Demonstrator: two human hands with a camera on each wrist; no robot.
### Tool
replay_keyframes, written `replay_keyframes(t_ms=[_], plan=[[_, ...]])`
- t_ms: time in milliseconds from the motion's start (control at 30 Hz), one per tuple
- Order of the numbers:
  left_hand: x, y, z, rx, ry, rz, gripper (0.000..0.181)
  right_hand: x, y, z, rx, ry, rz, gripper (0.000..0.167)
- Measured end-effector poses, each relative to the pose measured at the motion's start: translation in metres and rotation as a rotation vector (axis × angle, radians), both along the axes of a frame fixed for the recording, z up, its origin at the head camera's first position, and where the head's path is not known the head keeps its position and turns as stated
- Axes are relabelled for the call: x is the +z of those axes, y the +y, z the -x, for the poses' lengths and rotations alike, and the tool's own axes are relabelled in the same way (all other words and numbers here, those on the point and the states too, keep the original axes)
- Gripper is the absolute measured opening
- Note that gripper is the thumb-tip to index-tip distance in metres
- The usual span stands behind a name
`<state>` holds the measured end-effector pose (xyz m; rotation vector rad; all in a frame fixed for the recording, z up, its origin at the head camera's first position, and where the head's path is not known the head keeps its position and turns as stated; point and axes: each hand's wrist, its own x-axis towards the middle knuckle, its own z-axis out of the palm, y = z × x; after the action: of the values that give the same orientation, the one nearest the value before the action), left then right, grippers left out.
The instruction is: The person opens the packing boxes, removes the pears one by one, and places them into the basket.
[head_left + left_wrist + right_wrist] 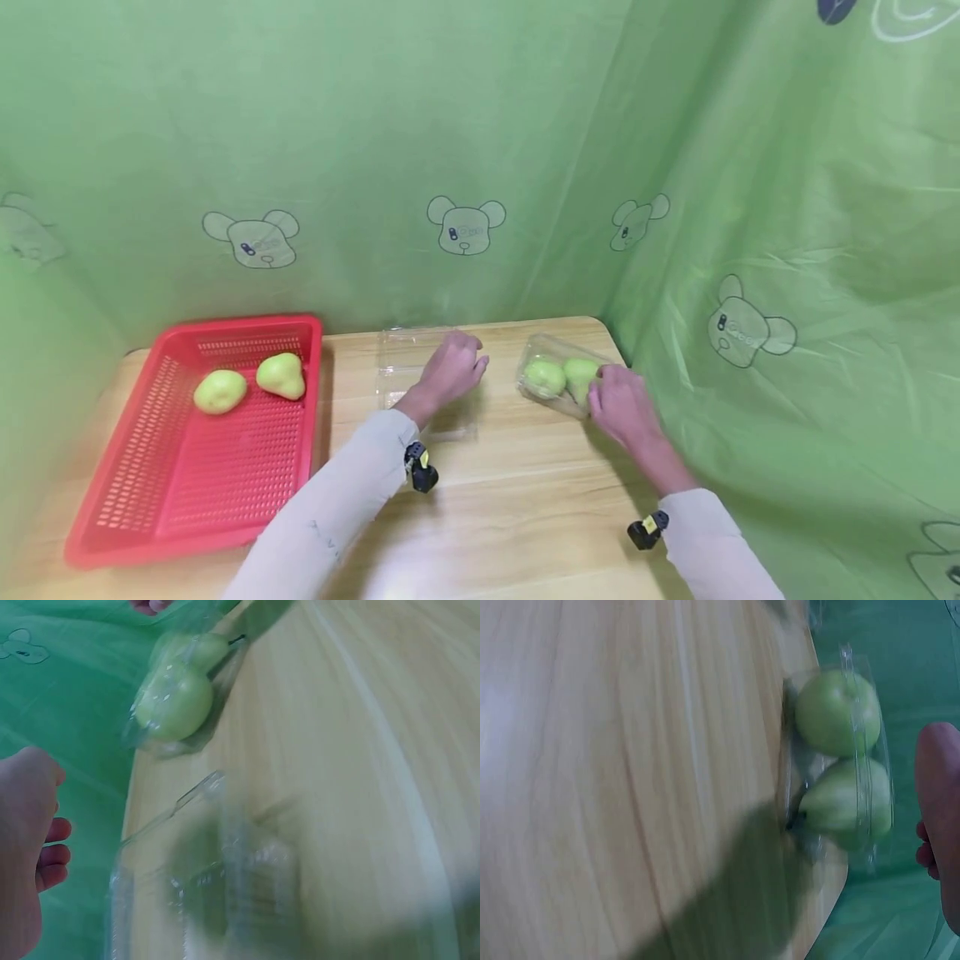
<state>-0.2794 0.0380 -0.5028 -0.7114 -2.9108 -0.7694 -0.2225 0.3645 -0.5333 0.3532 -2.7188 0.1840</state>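
My left hand [452, 367] hovers over a clear plastic clamshell box [397, 354] near the back of the table, its fingers loosely curled with nothing in them. In the left wrist view that box [127, 900] is see-through, and the hand [26, 855] is apart from it. Farther right lies a second clear plastic box [551, 404] with two green pears inside, one pear [544, 377] beside the other [579, 377]. My right hand [624, 404] is at the right end of this box. In the right wrist view a gap shows between the hand [941, 817] and the box's pears [847, 799].
A red plastic basket [311, 417] stands on the left of the wooden table [510, 517]. Two more green pears lie in it, one [220, 392] left of the other [281, 376]. Green curtains [375, 150] with bear faces hang behind and at the sides.
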Motion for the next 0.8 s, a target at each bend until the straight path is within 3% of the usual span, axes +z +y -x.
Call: replay_keyframes(t_ms=[300,600,800], plan=[[-0.014,0.020,-0.003,-0.102,0.179,0.240,0.034,-0.012,0.026,-0.005,-0.126,-0.048,0.056,0.036],[-0.029,0.043,-0.004,-0.119,0.231,0.315,0.029,-0.019,0.037,-0.007,-0.177,-0.071,0.004,0.039],[-0.040,0.054,-0.007,-0.176,0.287,0.408,0.030,-0.026,0.037,-0.011,-0.170,-0.059,-0.040,0.037]])
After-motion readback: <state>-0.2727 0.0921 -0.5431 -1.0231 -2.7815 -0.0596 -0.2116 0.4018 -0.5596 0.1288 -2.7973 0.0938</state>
